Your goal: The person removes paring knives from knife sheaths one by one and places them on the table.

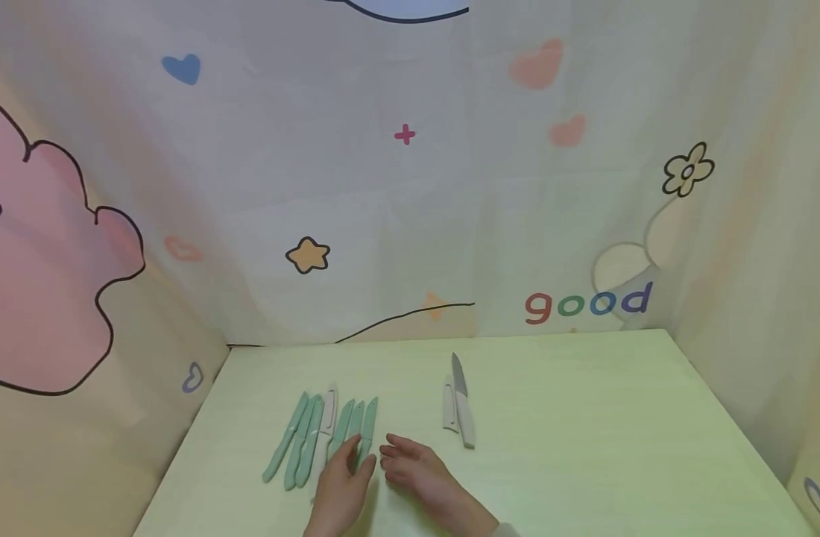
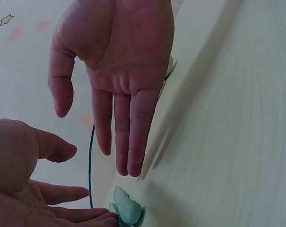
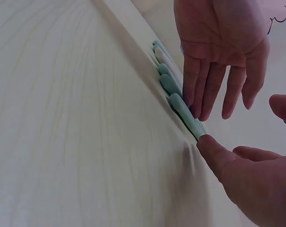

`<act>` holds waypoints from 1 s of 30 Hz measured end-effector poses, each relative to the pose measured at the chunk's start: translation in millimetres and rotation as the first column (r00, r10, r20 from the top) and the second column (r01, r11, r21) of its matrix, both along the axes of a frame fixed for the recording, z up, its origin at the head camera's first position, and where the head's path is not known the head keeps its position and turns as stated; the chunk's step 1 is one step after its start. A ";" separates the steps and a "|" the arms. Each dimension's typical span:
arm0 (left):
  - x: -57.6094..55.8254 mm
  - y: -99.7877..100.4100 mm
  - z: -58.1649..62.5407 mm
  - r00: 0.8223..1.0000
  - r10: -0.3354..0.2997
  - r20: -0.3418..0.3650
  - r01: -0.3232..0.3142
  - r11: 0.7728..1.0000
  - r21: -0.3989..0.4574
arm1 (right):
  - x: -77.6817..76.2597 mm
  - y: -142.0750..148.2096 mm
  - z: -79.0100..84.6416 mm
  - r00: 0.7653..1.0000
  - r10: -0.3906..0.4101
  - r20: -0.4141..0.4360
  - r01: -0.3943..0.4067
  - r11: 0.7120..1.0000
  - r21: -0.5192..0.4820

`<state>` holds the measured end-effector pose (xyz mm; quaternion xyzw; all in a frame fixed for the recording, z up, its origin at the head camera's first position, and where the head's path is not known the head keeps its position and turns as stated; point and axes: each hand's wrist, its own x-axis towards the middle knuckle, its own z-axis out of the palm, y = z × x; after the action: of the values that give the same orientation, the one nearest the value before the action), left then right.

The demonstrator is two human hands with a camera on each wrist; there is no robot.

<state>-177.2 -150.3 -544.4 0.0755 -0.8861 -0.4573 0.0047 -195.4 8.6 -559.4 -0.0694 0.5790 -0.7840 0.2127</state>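
Several sheathed mint-green knives (image 1: 294, 440) lie in a row at the left of the table, with one white-handled knife in a pale sheath (image 1: 329, 410) among them. My left hand (image 1: 343, 481) is over the handles at the row's right end, fingers extended and thumb apart. In the right wrist view, its fingertips are right at the nearest green handle (image 3: 183, 111). To its right, my right hand (image 1: 426, 473) holds nothing; its palm faces the left hand and its fingers are loosely extended. A bare-bladed knife with a white handle (image 1: 465, 418) lies farther back, beside its pale sheath (image 1: 449, 406).
The pale wood-grain table (image 1: 584, 432) extends to the right of the hands. A printed cloth (image 1: 423, 209) with hearts, a star and the word "good" hangs behind it and at both sides.
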 end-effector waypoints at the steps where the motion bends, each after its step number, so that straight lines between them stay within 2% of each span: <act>1: 0.1 0.0 0.1 1.000 -0.002 0.002 0.002 1.000 0.003 | 0.2 -1.1 0.6 1.000 0.001 0.003 -0.001 1.000 0.000; 9: -0.6 1.4 -0.4 1.000 -0.011 0.006 0.011 0.999 0.043 | 0.1 -7.3 -1.1 1.000 0.012 0.025 -0.012 1.000 0.006; 17: -5.9 6.6 -0.4 0.998 0.011 0.067 -0.013 1.000 0.029 | 1.5 -8.7 -0.9 0.999 0.012 0.045 -0.012 1.000 0.005; 25: -11.7 9.5 0.9 0.998 0.007 0.068 -0.009 0.999 0.035 | -3.3 -8.2 -1.8 0.998 0.001 0.057 -0.004 0.999 0.042; 30: -15.9 10.3 -3.7 0.998 0.031 0.062 -0.033 0.999 0.031 | -3.4 -6.3 -0.3 0.998 -0.003 0.055 -0.001 0.997 0.072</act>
<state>-193.1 -140.0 -548.1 0.1041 -0.8771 -0.4686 -0.0165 -198.9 2.3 -559.8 -0.0396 0.6006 -0.7645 0.2306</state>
